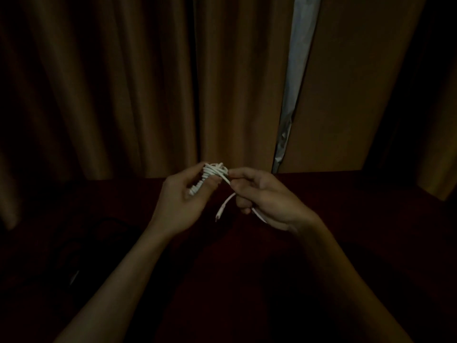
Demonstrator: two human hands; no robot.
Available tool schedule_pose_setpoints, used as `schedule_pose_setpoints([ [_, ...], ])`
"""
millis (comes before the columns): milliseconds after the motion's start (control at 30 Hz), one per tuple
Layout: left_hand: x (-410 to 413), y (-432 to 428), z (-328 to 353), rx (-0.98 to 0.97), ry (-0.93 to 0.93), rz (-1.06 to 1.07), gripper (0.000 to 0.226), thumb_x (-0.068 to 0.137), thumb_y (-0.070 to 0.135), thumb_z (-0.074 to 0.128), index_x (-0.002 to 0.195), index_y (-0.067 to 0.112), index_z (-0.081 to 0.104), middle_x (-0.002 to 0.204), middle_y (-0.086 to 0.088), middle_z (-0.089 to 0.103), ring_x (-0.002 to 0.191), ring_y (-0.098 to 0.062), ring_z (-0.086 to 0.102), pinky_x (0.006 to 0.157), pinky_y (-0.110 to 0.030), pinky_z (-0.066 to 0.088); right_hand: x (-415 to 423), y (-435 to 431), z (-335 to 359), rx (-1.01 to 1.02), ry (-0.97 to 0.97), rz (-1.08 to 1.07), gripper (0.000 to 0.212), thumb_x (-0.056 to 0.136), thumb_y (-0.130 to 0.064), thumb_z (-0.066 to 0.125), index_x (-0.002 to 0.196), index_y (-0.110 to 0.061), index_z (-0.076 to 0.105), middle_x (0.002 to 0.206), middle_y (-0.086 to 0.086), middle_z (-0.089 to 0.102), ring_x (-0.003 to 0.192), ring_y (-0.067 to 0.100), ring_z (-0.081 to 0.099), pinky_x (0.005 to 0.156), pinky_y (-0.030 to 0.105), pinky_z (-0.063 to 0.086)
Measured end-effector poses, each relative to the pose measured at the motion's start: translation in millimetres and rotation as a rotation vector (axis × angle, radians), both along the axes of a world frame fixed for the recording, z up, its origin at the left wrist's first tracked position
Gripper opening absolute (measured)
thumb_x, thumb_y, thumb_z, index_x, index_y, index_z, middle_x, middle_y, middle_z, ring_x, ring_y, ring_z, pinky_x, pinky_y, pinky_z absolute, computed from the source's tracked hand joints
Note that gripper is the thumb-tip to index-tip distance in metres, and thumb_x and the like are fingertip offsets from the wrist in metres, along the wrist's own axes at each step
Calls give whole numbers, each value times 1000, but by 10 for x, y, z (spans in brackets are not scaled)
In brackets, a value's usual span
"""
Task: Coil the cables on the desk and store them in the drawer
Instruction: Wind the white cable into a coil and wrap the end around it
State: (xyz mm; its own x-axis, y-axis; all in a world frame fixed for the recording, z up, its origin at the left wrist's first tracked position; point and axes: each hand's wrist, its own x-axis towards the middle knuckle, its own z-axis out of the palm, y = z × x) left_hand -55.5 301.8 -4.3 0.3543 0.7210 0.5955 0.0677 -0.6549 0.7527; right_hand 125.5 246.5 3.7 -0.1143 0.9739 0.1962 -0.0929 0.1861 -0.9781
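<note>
My left hand [183,194] grips the wound bundle of the white cable [213,173], curled around the loops. My right hand [262,196], close beside it, pinches the strand that leaves the bundle. Both hands hold the cable in the air above the dark red worktop [346,219], in front of the brown curtains [123,82]. A short loose end [223,206] with its plug hangs down under my right hand.

I judge that the coiling is almost done and only this tail is left to wrap or tuck. The risk is here: if my left grip relaxes while the right hand pulls, the loops may spring open and the bundle will come apart. If I pull too strongly, the wire can bend sharply near the plug. The light is very weak and I cannot see the drawer or any other cables, so I may miss one.
</note>
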Motion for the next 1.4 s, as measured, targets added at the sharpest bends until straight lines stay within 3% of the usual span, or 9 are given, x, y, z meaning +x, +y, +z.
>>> schedule_pose_setpoints([
  [167,37,-84,74,-468,-187,-286,34,89,29,61,107,2,72,75,-5,69,61,-12,59,54,-25,44,-6,-41,-48,89,-42,85,61,95,-21,60,153,-22,39,90,2,59,55,10,45,52,23,41],
  [367,7,-86,126,-640,-142,-427,37,90,29,62,107,-3,69,76,-9,66,60,-16,57,49,-22,44,1,-99,-27,205,-178,53,35,102,-17,56,137,-13,54,85,-6,63,53,5,46,49,18,39],
  [567,22,-88,17,-58,191,-103,66,81,19,84,139,18,53,123,7,69,103,-4,69,82,-21,55,-37,-10,-74,152,-308,-252,44,89,-62,62,110,-24,67,73,-6,63,55,7,52,54,31,39],
  [733,100,-136,-29,380,198,137,55,84,22,82,134,13,62,123,8,69,107,1,65,87,-10,46,-88,4,-86,135,-295,-376,53,84,-68,64,103,-19,72,77,-2,70,59,9,62,56,35,47],
  [867,92,-112,-77,423,245,120,34,92,19,73,124,11,66,105,10,69,92,9,62,80,-4,40,-141,12,-93,205,-466,-514,50,87,-71,57,93,-25,77,90,-10,77,87,4,72,83,42,58],
  [1033,14,-91,17,109,203,-174,25,98,16,64,123,17,69,83,23,70,73,9,63,68,-10,45,-63,-96,24,80,-368,-234,47,96,-56,57,106,-12,69,62,-11,59,50,1,50,49,25,37],
  [1200,-46,-3,65,-229,-70,-241,32,97,40,57,103,13,73,77,-4,68,63,-14,56,51,-24,43,72,-166,56,59,-302,-40,47,95,-40,69,122,-5,56,95,23,61,63,22,60,59,35,46],
  [1300,-102,10,90,-90,43,-172,22,102,32,56,106,18,72,75,1,66,65,-10,59,57,-22,45,28,-164,95,-35,-263,-22,33,106,-31,53,130,-9,54,102,3,68,73,27,74,63,34,56],
  [1400,-127,-33,130,190,206,-113,25,100,18,63,125,21,67,105,17,73,95,2,68,82,-18,52,-40,-143,158,-135,-75,-46,46,103,-53,39,128,-20,59,113,0,74,90,29,76,75,37,61],
])
